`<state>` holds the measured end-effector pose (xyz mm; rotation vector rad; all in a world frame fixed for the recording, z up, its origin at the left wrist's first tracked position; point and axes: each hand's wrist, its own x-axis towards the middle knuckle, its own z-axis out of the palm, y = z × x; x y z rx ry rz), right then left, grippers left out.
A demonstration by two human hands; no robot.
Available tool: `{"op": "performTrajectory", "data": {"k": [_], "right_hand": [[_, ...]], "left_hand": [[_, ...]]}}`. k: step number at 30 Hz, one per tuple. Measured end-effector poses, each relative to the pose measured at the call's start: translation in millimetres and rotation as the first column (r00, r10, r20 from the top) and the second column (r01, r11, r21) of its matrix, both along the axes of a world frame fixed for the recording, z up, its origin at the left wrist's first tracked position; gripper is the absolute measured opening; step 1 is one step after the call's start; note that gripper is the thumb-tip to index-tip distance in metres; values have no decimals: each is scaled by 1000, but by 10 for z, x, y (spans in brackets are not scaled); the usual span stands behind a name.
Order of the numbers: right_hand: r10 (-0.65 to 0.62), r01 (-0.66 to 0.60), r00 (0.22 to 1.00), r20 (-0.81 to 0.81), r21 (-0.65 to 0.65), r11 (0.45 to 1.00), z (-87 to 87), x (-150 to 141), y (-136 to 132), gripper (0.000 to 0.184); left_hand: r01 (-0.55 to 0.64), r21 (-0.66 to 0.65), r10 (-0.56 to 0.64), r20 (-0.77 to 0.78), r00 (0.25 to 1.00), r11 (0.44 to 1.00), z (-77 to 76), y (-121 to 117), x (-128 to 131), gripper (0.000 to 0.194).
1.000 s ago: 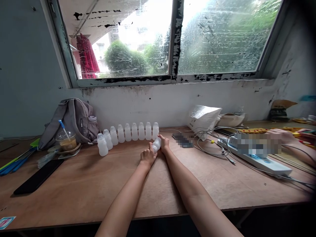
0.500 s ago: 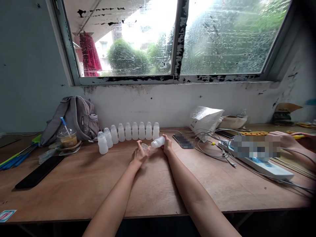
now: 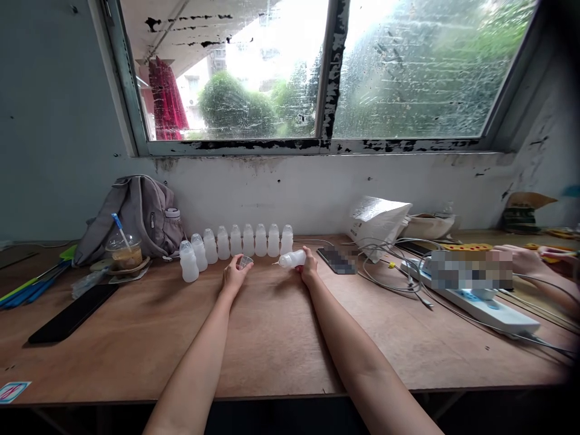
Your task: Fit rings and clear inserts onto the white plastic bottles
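Observation:
My right hand (image 3: 309, 266) is closed round a frosted white baby bottle (image 3: 293, 259), tilted on its side just above the table. Its bare nipple (image 3: 276, 263) points left. Between the fingers of my left hand (image 3: 233, 275) is a clear bottle cap (image 3: 245, 261), held apart from the bottle with its rim turned up. Behind both hands, a row of several like bottles (image 3: 248, 241) stands upright with clear caps on. At the row's left end one bottle (image 3: 188, 263) stands closer to me.
To the left are a grey backpack (image 3: 140, 211), an iced drink cup (image 3: 125, 251) and a black flat case (image 3: 72, 317). On the right lie a phone (image 3: 336, 260), tangled cables and a white power strip (image 3: 493, 314). Another person's hand (image 3: 521, 260) is at the far right.
My left hand has moved left with the clear cap, away from the bottle, and the nipple now shows. My right hand keeps the bottle in nearly the same place.

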<state>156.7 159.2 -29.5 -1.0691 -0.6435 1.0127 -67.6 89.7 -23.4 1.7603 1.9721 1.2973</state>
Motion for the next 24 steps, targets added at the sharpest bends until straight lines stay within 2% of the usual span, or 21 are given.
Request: {"op": "performTrajectory", "data": {"k": [4, 8, 11, 15, 21, 24], "right_hand": [[8, -8, 1000, -1, -2, 1000, 9, -6, -15, 31], [16, -16, 1000, -3, -1, 1000, 21, -9, -28, 30], [24, -24, 1000, -4, 0, 1000, 25, -8, -29, 29], [35, -35, 999, -9, 5, 999, 17, -7, -20, 29], [51, -51, 999, -9, 7, 999, 11, -16, -21, 30], [56, -56, 998, -8, 4, 998, 20, -22, -32, 31]], "left_hand": [[-31, 40, 30, 12, 999, 999, -36, 60, -44, 45], [-119, 36, 118, 28, 993, 992, -63, 95, -57, 55], [-181, 62, 178, 46, 983, 982, -72, 109, -97, 47], [-208, 143, 197, 88, 976, 967, -94, 140, -173, 37], [-267, 185, 221, 234, 947, 946, -129, 201, -239, 47], [-265, 195, 214, 247, 945, 944, -134, 216, -255, 43]]}}
